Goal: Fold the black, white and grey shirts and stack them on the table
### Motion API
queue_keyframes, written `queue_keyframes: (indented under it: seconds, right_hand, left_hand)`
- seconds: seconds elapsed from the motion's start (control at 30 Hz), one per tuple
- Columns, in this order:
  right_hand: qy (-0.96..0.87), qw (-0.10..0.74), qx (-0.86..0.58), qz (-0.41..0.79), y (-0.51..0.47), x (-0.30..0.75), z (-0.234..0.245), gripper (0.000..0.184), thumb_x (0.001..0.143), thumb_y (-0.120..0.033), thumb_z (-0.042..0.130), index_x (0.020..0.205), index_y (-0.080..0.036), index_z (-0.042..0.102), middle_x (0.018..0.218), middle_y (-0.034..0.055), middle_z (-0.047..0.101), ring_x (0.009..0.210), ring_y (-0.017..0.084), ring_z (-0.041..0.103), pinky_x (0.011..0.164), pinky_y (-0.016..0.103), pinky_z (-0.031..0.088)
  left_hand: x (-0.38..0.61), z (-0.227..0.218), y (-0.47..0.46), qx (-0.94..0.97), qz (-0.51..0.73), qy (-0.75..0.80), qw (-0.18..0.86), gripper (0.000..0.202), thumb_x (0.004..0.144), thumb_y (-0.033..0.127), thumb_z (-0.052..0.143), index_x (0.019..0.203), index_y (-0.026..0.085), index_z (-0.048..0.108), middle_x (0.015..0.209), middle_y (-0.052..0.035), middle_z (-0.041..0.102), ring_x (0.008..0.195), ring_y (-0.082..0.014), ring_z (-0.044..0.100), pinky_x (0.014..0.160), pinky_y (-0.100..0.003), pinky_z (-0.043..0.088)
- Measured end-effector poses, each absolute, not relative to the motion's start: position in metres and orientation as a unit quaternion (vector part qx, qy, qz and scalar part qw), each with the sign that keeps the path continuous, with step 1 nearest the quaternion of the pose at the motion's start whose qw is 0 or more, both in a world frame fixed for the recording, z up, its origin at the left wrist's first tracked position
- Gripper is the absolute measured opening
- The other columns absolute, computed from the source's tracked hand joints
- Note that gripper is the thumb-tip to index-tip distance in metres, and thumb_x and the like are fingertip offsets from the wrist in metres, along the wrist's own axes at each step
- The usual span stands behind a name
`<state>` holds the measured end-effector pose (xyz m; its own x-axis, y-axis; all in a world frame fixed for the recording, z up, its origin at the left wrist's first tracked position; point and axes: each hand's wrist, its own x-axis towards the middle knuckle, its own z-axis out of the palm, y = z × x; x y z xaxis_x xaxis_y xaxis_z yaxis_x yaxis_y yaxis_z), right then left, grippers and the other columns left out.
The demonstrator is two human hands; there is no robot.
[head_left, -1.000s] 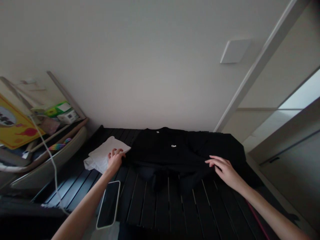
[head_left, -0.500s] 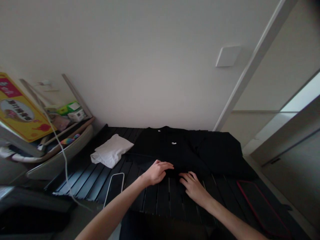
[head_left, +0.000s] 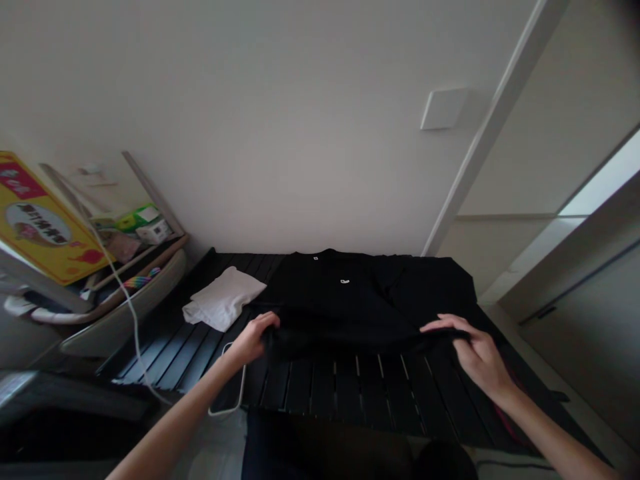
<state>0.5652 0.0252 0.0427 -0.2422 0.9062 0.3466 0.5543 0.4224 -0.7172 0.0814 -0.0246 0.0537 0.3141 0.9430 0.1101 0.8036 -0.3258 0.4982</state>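
"When you look at the hands, what are they doing?"

"Both are closed on the black T-shirt point(head_left: 330, 300), along its lower edge. The left hand point(head_left: 255, 338) grips a bunched bit of hem at the shirt's near left corner. The right hand point(head_left: 477, 353) holds the hem well over to the right, with its fingers point(head_left: 445, 325) stretched along the cloth."

"Where does the shirt lie?"

"Spread on a dark slatted surface point(head_left: 320, 390), with its collar toward the pale wall point(head_left: 250, 133). Bare slats show between the shirt and the person's dark-clothed lap point(head_left: 320, 447)."

"What's close by?"

"A folded white cloth point(head_left: 225, 298) sits just beside the shirt, near the left hand. Below that hand, a smartphone point(head_left: 226, 393) lies mostly hidden by the left forearm, with only its pale rim showing."

"And further out?"

"On the left, a white cord point(head_left: 129, 310) runs down past a yellow printed sign point(head_left: 35, 220) and a green-and-white box point(head_left: 137, 219). On the right, a white door frame point(head_left: 480, 140) rises beside a square wall panel point(head_left: 444, 109)."
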Motion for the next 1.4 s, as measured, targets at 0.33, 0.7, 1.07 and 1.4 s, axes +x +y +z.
queue_keyframes:
  seconds: [0.33, 0.7, 1.07, 1.4]
  right_hand:
    - [-0.848, 0.072, -0.454, 0.263, 0.03, 0.558, 0.03, 0.047, 0.06, -0.011, 0.039, 0.094, -0.025, 0.067, 0.118, 0.0017, 0.066, 0.119, 0.021, 0.053, 0.106, 0.043, 0.033]
    - [-0.908, 0.095, -0.279, 0.297, -0.079, 0.346, 0.005, 0.055, 0.084, -0.037, 0.056, 0.137, -0.026, 0.044, 0.142, 0.0076, 0.046, 0.129, 0.024, 0.041, 0.11, 0.042, 0.027]
    - [-0.949, 0.042, -0.286, 0.123, -0.111, 0.237, -0.042, 0.04, 0.092, -0.019, 0.045, 0.131, -0.028, 0.05, 0.125, 0.011, 0.058, 0.119, 0.026, 0.05, 0.106, 0.057, 0.031]
    - [-0.965, 0.083, -0.238, 0.072, -0.098, 0.216, -0.027, 0.045, 0.092, -0.022, 0.045, 0.137, -0.026, 0.043, 0.108, 0.0092, 0.064, 0.107, 0.023, 0.054, 0.102, 0.052, 0.037]
  left_hand:
    - [0.042, 0.043, -0.073, 0.799, -0.025, 0.54, 0.263, 0.059, 0.057, 0.007, 0.048, 0.106, 0.034, 0.065, 0.119, 0.0036, 0.062, 0.128, -0.0264, 0.038, 0.109, -0.047, 0.025]
    - [0.017, -0.013, 0.026, 0.567, 0.025, 0.821, 0.058, 0.053, 0.079, 0.026, 0.055, 0.128, 0.013, 0.043, 0.128, -0.018, 0.055, 0.12, -0.0337, 0.048, 0.092, -0.044, 0.041]
    - [0.002, -0.047, 0.061, 0.533, 0.039, 0.841, 0.087, 0.041, 0.084, 0.03, 0.054, 0.121, 0.013, 0.051, 0.122, -0.0188, 0.055, 0.105, -0.0271, 0.06, 0.083, -0.034, 0.046]
    - [0.005, 0.003, 0.079, 0.623, 0.122, 0.762, 0.126, 0.016, 0.086, 0.022, 0.05, 0.102, 0.023, 0.05, 0.089, -0.002, 0.066, 0.072, -0.0149, 0.067, 0.066, -0.023, 0.048]
